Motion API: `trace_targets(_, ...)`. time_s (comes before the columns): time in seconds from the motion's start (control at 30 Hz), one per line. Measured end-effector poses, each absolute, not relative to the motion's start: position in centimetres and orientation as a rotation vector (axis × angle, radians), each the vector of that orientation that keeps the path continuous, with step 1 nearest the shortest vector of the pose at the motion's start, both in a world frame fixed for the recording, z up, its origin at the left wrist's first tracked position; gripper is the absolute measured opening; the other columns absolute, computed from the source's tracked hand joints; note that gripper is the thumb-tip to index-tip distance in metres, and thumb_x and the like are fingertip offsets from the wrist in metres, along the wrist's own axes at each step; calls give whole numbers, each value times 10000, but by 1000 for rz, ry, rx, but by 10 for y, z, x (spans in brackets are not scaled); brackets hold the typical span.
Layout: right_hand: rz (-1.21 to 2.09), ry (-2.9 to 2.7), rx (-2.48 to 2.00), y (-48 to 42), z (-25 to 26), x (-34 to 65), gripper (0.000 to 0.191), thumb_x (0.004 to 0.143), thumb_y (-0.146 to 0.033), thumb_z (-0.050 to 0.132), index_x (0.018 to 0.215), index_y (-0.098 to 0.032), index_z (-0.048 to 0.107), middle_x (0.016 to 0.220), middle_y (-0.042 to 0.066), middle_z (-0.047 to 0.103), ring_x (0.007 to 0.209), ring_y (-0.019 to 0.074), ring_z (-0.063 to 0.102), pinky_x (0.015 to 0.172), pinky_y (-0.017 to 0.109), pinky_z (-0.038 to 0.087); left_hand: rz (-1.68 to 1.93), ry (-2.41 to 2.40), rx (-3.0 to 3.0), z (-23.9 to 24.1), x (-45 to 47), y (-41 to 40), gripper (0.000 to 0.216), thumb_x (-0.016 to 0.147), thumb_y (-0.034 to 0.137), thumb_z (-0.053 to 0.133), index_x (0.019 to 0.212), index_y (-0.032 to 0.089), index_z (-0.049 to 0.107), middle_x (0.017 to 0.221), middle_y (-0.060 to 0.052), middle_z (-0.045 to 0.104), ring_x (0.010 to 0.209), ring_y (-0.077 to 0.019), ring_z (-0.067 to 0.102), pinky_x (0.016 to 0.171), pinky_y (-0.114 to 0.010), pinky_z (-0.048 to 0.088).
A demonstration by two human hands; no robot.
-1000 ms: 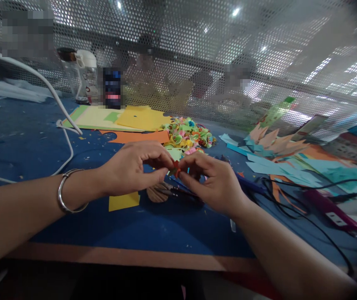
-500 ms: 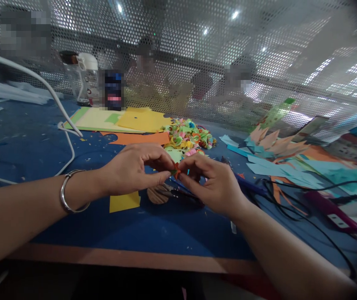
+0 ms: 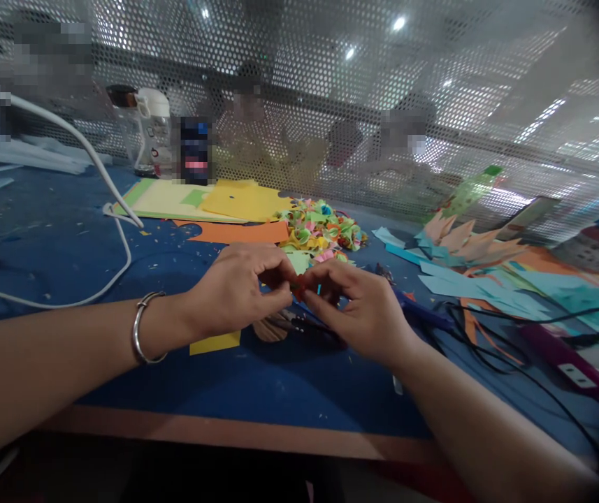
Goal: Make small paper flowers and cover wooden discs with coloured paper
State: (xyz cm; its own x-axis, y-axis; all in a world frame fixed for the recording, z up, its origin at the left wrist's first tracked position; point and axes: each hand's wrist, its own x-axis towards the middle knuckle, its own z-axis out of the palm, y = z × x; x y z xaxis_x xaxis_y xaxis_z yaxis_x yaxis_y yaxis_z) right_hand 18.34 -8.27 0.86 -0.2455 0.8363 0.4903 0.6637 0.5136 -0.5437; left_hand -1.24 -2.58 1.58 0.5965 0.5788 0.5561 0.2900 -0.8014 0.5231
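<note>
Between the fingertips of both hands is a small orange-red piece of paper [image 3: 300, 286], mostly covered by the fingers. My left hand [image 3: 244, 290], with a silver bangle at the wrist, pinches it from the left. My right hand [image 3: 359, 304] pinches its other side with thumb and forefinger. Below the hands lies a brown-handled tool [image 3: 272, 328], partly hidden, beside a yellow paper piece [image 3: 215, 343]. Just beyond the fingers a heap of small coloured paper pieces [image 3: 323, 225] rests on the blue table [image 3: 278, 391].
Yellow sheets [image 3: 244, 200] and an orange cut sheet [image 3: 239, 232] lie behind my left hand. Bottles [image 3: 155, 133] and a phone [image 3: 196, 148] stand at the back. On the right are light-blue paper strips [image 3: 480, 286], black cables [image 3: 480, 342] and a purple power strip [image 3: 566, 363].
The view has shifted slightly, so the table things appear a little to the right. My left fingers have curled slightly closer around the small paper piece; both hands still pinch it.
</note>
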Motion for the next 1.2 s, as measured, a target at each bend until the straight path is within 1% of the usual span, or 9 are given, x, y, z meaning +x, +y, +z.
trace_targets(0.13, 278, -1989, -1248, -83, 8, 183, 42, 865, -203, 603, 893, -184, 628, 753, -4, 626, 605, 104, 539, 566, 239, 442, 1047, 665, 2414, 15, -12, -26, 80, 750, 143, 624, 801, 154, 685, 769, -23, 724, 682, -117, 656, 660, -226, 509)
trace_targets(0.37, 281, -1993, -1261, -84, 9, 183, 32, 861, -185, 608, 882, -183, 632, 759, -11, 622, 581, 90, 520, 544, 229, 424, 1047, 706, 2365, 13, -11, -26, 65, 752, 146, 635, 784, 162, 688, 789, -26, 738, 688, -120, 660, 659, -230, 525)
trace_targets(0.57, 281, -2024, -1254, -84, 11, 184, 86, 863, -165, 589, 914, -172, 657, 806, 7, 646, 567, 87, 525, 553, 239, 432, 1002, 742, 2229, 14, -11, -28, 70, 779, 201, 639, 780, 159, 694, 758, -29, 748, 619, -113, 659, 590, -217, 517)
trace_targets(0.63, 262, -2034, -1224, -83, 11, 184, 86, 868, -162, 586, 908, -173, 662, 823, 15, 644, 593, 96, 539, 577, 247, 447, 1002, 754, 2228, 14, -11, -29, 71, 779, 206, 645, 779, 157, 695, 748, -30, 746, 615, -115, 658, 584, -217, 513)
trace_targets(0.73, 263, -2033, -1181, -82, 10, 184, 76, 873, -156, 586, 881, -178, 658, 878, 42, 632, 686, 126, 570, 608, 261, 468, 999, 773, 2257, 15, -11, -30, 63, 775, 201, 649, 780, 157, 693, 720, -23, 734, 609, -116, 649, 570, -217, 501)
trace_targets(0.87, 309, -2038, -1147, -81, 11, 184, 101, 877, -131, 590, 907, -198, 658, 925, 59, 598, 792, 161, 576, 608, 267, 472, 996, 765, 2291, 18, -11, -32, 35, 769, 168, 641, 772, 162, 675, 722, -12, 719, 607, -109, 631, 574, -218, 493)
trace_targets(1.03, 295, -2079, -1133, -82, 14, 183, 98, 868, -114, 587, 867, -209, 612, 889, 55, 587, 848, 187, 569, 648, 288, 472, 1016, 650, 2438, 22, -14, -34, 68, 782, 124, 605, 761, 164, 656, 752, -16, 694, 662, -109, 628, 623, -217, 490)
trace_targets(1.2, 279, -2138, -1096, -81, 14, 184, 105, 869, -106, 559, 846, -207, 576, 823, 32, 573, 766, 168, 540, 674, 309, 456, 1007, 627, 2457, 25, -15, -35, 73, 778, 110, 600, 756, 155, 654, 736, -14, 678, 660, -107, 624, 629, -218, 488)
